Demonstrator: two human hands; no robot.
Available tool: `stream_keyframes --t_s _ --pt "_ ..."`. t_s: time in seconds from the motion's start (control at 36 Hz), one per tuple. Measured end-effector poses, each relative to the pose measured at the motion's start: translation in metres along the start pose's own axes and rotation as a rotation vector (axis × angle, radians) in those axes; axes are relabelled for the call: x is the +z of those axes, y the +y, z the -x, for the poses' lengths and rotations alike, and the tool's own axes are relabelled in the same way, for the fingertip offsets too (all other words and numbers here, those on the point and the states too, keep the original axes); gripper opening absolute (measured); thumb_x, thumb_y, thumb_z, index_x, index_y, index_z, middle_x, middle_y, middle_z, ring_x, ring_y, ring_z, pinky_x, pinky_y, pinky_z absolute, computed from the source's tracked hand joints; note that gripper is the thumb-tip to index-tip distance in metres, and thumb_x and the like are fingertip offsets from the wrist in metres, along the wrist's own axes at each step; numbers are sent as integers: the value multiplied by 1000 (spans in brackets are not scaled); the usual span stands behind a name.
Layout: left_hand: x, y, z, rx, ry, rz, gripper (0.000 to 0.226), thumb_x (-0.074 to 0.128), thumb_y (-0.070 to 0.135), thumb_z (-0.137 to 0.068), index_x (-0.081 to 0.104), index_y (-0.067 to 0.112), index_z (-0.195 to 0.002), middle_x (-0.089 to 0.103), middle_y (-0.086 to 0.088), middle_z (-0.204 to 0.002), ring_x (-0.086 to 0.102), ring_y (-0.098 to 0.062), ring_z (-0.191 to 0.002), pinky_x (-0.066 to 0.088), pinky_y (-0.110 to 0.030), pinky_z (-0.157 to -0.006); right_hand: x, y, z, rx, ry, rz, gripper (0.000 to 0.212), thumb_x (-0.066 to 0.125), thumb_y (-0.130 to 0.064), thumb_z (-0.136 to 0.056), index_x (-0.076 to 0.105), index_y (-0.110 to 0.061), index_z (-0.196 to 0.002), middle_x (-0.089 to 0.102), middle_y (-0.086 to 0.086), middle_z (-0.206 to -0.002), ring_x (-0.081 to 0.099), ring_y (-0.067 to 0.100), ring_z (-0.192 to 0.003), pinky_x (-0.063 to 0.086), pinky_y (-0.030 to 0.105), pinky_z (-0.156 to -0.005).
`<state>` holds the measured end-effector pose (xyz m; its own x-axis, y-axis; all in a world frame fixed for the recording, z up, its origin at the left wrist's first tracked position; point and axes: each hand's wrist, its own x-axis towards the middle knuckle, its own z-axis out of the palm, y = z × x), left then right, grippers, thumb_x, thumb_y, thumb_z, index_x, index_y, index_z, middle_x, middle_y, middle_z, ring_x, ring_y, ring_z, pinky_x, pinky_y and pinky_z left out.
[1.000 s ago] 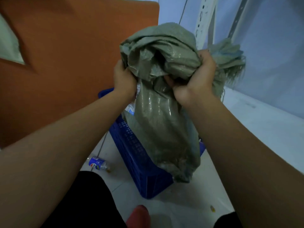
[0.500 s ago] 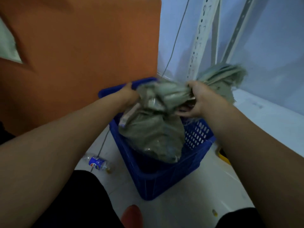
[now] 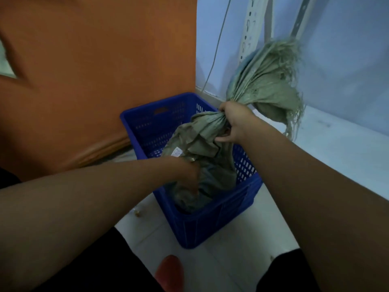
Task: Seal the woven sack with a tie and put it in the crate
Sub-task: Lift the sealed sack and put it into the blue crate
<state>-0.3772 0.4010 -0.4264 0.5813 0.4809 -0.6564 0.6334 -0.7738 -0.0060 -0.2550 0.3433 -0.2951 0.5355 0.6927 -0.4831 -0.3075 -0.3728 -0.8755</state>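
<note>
sack: grey-green woven sack (image 3: 210, 157), crinkled plastic weave with a dull sheen; its bulky body sits inside the crate, leaning toward the right wall
sack neck: gathered into a tight twist at the crate's far right corner, above the rim
sack mouth: fans out past the neck in pleats, frayed threads (image 3: 294, 121) hanging off its edge, outside the crate
label: small pale printed tag (image 3: 177, 153) on the sack's upper left side, text too blurred to read
tie: none can be made out on the neck
crate: blue plastic crate (image 3: 195, 226), rectangular, walls pierced with rows of small slots, a handle cut-out in the far wall; stands on pale floor tiles (image 3: 237, 260)
right hand: right hand (image 3: 235, 123) curled closed around the twisted neck, thumb and fingers wrapped on the fabric
left hand: left hand (image 3: 187, 173) reaches down into the crate near its front edge, fingers pressed into the sack's lower body; whether they clutch the fabric or only push on it cannot be told
backdrop: smooth orange panel (image 3: 101, 66) behind the crate's far left corner; white slotted metal upright (image 3: 250, 28) against the wall
</note>
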Motion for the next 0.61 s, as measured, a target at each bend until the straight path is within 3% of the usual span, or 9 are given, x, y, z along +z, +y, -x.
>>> stream_keyframes --t_s 0.08,0.17,0.28,0.36,0.42,0.47,0.53,0.56,0.61 --pt "22 12 -14 14 -54 -133 50 54 40 -98 55 12 -139 54 -9 -140 53 -28 -123 43 -40 -108 1 -1 0 -5 -8 -8 6 48 -15 -100 53 -12 -99 59 11 -94 61 30 -88 54 57 -96" --pt "31 21 -24 35 -45 -141 43 52 31 -99 55 14 -139 53 -9 -140 52 -26 -124 42 -41 -110 2 -1 0 9 3 9 13 51 -15 -98 56 -10 -110 62 11 -93 63 30 -91 55 56 -93" --pt "12 42 -18 142 53 -31 38 56 30 -98 59 8 -129 61 -10 -128 59 -28 -110 49 -39 -100 2 -1 -2 -22 41 44 4 51 -14 -97 52 -10 -98 58 8 -83 61 27 -86 56 44 -92" --pt "-22 45 6 254 315 24 25 52 28 -99 62 9 -113 59 -7 -106 58 -25 -100 48 -36 -94 0 3 -13 -142 80 87 9 57 -19 -95 54 -13 -100 59 5 -93 60 26 -92 58 44 -89" --pt "-36 36 12 289 567 44 18 50 28 -98 61 16 -89 62 -2 -93 62 -24 -89 53 -38 -88 -2 4 -20 -204 158 83 8 59 -16 -93 55 -12 -87 63 6 -95 64 27 -94 59 48 -94" --pt "-43 28 14 316 833 83 23 51 30 -96 57 20 -76 62 2 -81 60 -20 -75 54 -32 -73 -6 5 -26 -270 237 87 6 59 -14 -88 58 -14 -83 70 10 -105 69 32 -97 59 51 -92" --pt "-49 23 23 326 1095 117 24 56 30 -93 50 21 -72 52 7 -71 50 -15 -67 33 -14 -54 -7 5 -23 -321 256 50 21 59 -13 -85 68 -10 -104 72 11 -110 69 33 -97 60 50 -90" --pt "-53 22 28 301 1191 161 25 59 32 -92 45 23 -73 46 10 -70 46 -14 -66 24 -15 -50 -8 4 -21 -333 246 36 32 60 -12 -84 68 -9 -115 72 11 -109 70 33 -95 61 50 -89" --pt "-60 19 34 204 1291 304 30 64 43 -87 42 24 -82 44 8 -78 46 -16 -72 31 -27 -52 -8 2 -13 -337 226 -7 35 62 -8 -82 67 -6 -116 71 12 -102 70 33 -91 62 52 -85"
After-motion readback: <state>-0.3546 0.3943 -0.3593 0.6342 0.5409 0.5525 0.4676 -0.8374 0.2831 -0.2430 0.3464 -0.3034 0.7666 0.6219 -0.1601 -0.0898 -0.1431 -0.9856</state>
